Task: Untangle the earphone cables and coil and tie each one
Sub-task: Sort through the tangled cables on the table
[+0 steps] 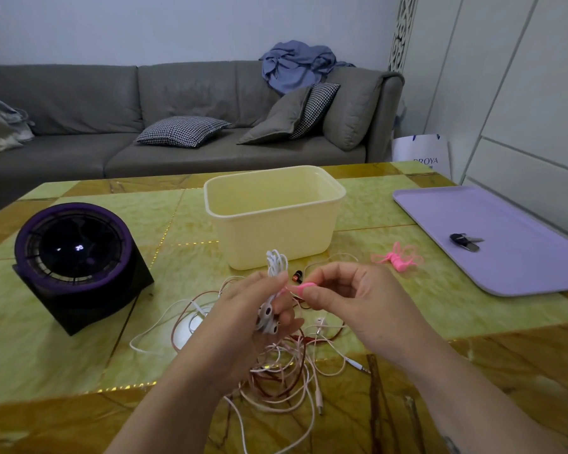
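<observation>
My left hand [243, 317] grips a coiled white earphone cable [275, 263]; its loops stick up above my fingers and the earbuds [267, 319] hang below. My right hand [358, 299] pinches a pink cable tie [304, 287] right beside the coil. Under both hands a tangle of white, pink and reddish-brown earphone cables [289, 371] lies on the table. A pile of spare pink ties [399, 257] sits to the right.
A cream plastic tub [336, 191] stands behind the hands. To the left is a black and purple round device [74, 247]. A lilac tray [512, 280] with keys [465, 240] lies at the right. The table's front edge is near me; a grey sofa stands behind.
</observation>
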